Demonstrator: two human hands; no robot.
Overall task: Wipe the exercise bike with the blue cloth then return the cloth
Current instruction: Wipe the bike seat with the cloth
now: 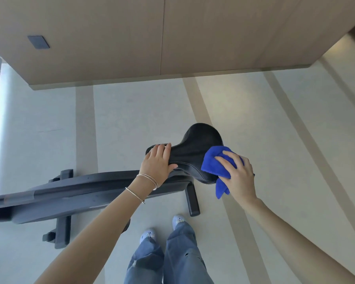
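From the head camera, the exercise bike (74, 191) lies across the lower left, its dark frame running out toward 8 o'clock and its black saddle (201, 140) just off the picture's centre at about 4 o'clock. The left hand (158, 162), with thin bracelets (149, 180) at the wrist, grips the saddle's narrow nose at the 9 o'clock end, fingers laid over the top and the thumb closing on the near side. The right hand (239, 174) clutches the bunched blue cloth (212, 163) and presses it against the saddle's wide end at its 4 o'clock edge; a loose corner of cloth hangs down below the palm toward 6 o'clock. At 6 o'clock stand the person's legs in blue jeans (178, 255) and pale shoes (178, 220) on a light floor (131, 119). A beige panelled wall (111, 37) fills the 12 o'clock side.
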